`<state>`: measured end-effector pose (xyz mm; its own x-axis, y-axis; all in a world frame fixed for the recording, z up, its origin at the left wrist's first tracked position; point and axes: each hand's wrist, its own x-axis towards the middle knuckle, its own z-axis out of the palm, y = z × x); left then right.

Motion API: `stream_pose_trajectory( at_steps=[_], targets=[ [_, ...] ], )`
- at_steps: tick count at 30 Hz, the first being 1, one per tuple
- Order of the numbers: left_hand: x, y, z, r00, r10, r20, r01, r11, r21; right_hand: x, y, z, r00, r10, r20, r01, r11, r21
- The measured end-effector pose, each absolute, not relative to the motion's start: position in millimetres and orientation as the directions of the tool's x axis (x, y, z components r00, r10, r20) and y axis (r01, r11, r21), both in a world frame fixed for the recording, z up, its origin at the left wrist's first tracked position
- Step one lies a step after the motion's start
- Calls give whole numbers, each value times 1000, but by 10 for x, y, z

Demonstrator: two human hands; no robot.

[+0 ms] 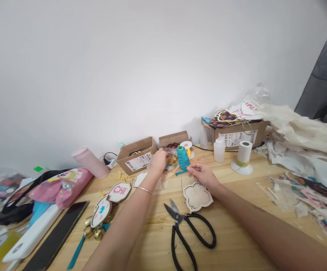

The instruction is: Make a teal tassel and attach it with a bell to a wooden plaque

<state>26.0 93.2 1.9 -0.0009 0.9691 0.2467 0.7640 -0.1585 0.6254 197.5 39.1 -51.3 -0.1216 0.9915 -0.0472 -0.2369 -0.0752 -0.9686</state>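
My left hand (160,160) reaches into a clear plastic bag (172,162) of small colourful pieces; its fingers are bent, and what they hold is hidden. Beside the teal thread spool (183,158), my right hand (201,174) pinches something too small to make out. Just below that hand lies a cream flower-shaped patch (197,196). Black-handled scissors (177,218) rest with their blades slightly apart in front of the patch. Left of my left forearm are a patch lettered CHI (119,192) and a white patch with a blue flower (101,214), near gold bells and a teal tassel (76,252).
Small cardboard boxes (138,156) stand by the wall, with a fuller box (236,133) at right. A white bottle (219,149) and white spool (244,154) stand before it. Fabric scraps (304,199) cover the right; a pink tumbler (91,162), pouch and phone (58,237) are left.
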Motion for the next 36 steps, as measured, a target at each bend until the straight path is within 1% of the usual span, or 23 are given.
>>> stream_pose_trajectory(
  at_steps=[1, 3, 5, 6, 8, 10, 13, 15, 18, 20, 22, 25, 27, 31, 36],
  targets=[
    [239, 915, 28, -41, 972, 232, 696, -139, 704, 1977, 394, -522, -123, 991, -43, -236, -71, -969],
    [199, 875, 29, -127, 977, 174, 504, -87, 859, 1981, 396, -536, -129, 991, -36, -235, -66, -970],
    [164, 823, 26, -185, 979, 84, 268, -32, 963, 1986, 394, -541, -135, 990, -32, -233, -63, -971],
    [148, 790, 28, -199, 979, 34, 142, -6, 990, 1988, 391, -540, -138, 990, -32, -230, -63, -971],
    [118, 708, 44, -200, 978, -56, -94, 38, 995, 1992, 383, -532, -142, 989, -31, -224, -62, -973],
    [91, 600, 65, -171, 978, -122, -277, 71, 958, 1994, 373, -515, -142, 989, -28, -215, -58, -975],
    [74, 399, 60, -100, 979, -179, -442, 118, 889, 1989, 347, -464, -139, 990, -14, -206, -43, -978],
    [86, 260, 13, -40, 975, -217, -508, 167, 845, 1976, 312, -412, -143, 990, 11, -194, -17, -981],
    [127, 87, -109, 78, 965, -249, -585, 246, 773, 1942, 234, -327, -181, 977, 112, -117, 91, -989],
    [158, 11, -195, 111, 972, -206, -583, 231, 779, 1916, 179, -287, -231, 957, 177, -21, 177, -984],
    [185, -33, -262, 113, 983, -148, -555, 186, 811, 1895, 137, -274, -286, 934, 216, 68, 245, -967],
    [213, -56, -309, 132, 985, -110, -538, 164, 827, 1870, 105, -293, -360, 898, 252, 136, 318, -938],
    [220, -60, -311, 137, 986, -98, -543, 158, 825, 1854, 96, -314, -378, 892, 249, 159, 328, -931],
    [223, -71, -300, 132, 988, -79, -554, 139, 821, 1813, 70, -328, -347, 917, 199, 204, 281, -938],
    [244, -82, -307, 141, 988, -65, -530, 131, 838, 1785, 33, -315, -317, 931, 182, 182, 248, -951]
  ],
)
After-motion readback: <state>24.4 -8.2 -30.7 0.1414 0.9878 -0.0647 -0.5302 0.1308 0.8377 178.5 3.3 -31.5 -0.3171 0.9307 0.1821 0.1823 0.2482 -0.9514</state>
